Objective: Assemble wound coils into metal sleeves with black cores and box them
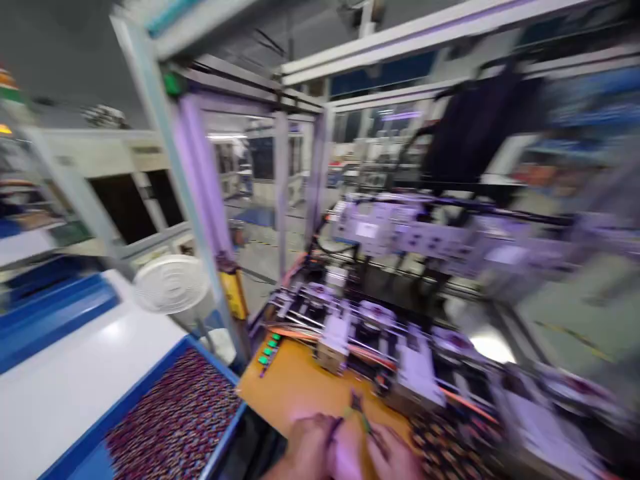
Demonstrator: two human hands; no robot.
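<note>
Both hands are low in the picture, over the orange work surface (287, 383), and motion blurs them. My right hand (393, 457) is closed on a pair of pliers (357, 404) with dark jaws and yellow-green handles. The jaws point away from me, toward the machine. Just left of the pliers is my left hand (311, 443), its fingers curled inward. Something thin and purplish shows at its fingertips, too smeared to name. Several small dark round parts (445, 443) lie to the right of my right hand.
A machine with metal blocks (334, 337) and orange tubing runs along the surface's far side. Green buttons (269, 350) sit at the left corner. A blue tray (150, 393) of small reddish parts stands left, by a white table (100, 347). A frame post (210, 180) rises nearby.
</note>
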